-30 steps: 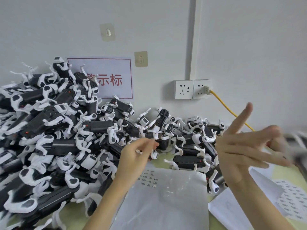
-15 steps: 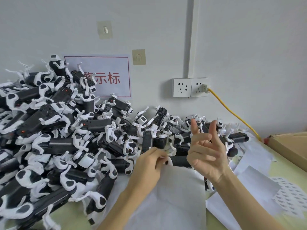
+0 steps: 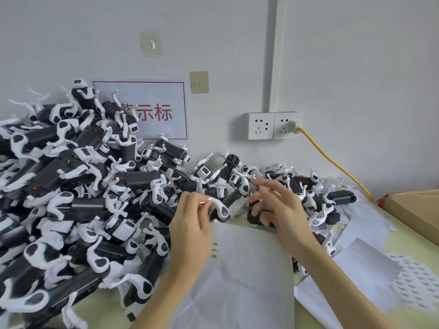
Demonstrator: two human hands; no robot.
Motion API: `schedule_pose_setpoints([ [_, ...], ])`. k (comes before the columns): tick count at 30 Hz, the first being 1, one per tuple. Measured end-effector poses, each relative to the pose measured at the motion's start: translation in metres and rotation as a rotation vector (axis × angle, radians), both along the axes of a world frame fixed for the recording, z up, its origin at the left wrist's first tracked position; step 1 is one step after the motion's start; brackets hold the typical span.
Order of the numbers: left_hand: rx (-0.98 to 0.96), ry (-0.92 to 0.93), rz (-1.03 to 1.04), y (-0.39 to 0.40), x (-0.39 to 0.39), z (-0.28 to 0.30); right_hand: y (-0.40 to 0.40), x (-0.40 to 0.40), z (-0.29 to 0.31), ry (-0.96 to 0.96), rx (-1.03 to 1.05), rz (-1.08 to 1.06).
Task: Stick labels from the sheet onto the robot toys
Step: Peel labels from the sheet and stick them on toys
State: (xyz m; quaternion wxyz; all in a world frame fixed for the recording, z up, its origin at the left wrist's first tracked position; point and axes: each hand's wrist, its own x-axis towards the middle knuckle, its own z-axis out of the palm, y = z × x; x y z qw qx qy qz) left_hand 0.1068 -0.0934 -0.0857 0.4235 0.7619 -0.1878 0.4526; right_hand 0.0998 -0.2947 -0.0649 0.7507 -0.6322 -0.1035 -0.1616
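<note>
A: Left hand point(image 3: 191, 224), state? And the toy?

B: Thumb and forefinger pinched together near its top edge, other fingers curled. Something small and pale sits at the pinch; likely a label, too small to tell for sure. A black-and-white robot toy point(image 3: 223, 207) lies just beside those fingertips, at about 3 o'clock from them.

A: Right hand point(image 3: 278, 210)?

B: Fingers loosely spread and bent, reaching over a dark toy part at the pile's near edge. Whether it grips that part, cannot tell; the fingers cover it.

A: Toy's long axis?

B: Roughly 8 to 2 o'clock, white leg joint at the near low end, dark body rising away toward the right hand.

A: Nearer hand?

B: Left, by the leg. Judgement: the pinched label goes a short way toward 3 o'clock, while the right hand steadies the body.

A: Label sheet point(image 3: 237, 269)?

B: Flat on the table at 6 o'clock from both hands, a few printed labels showing beside the left wrist.
</note>
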Motion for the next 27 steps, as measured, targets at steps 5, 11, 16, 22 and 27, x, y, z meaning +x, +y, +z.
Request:
schedule_pose_setpoints([
  [5, -0.029, -0.096, 0.119, 0.011, 0.003, 0.008, 0.010, 0.000, -0.012, -0.020, -0.424, -0.142],
  [11, -0.266, -0.148, -0.039, 0.022, 0.003, 0.019, 0.016, 0.000, -0.016, -0.067, -0.668, -0.229],
  [16, -0.229, -0.254, -0.108, 0.023, -0.003, 0.024, 0.015, -0.015, -0.001, -0.119, -0.355, -0.078],
  [22, -0.008, -0.178, -0.188, 0.018, -0.002, 0.020, 0.023, -0.017, 0.010, -0.042, -0.138, 0.066],
  [27, 0.170, 0.103, -0.034, 0.027, 0.009, 0.013, 0.010, -0.006, 0.003, 0.167, 0.128, -0.172],
])
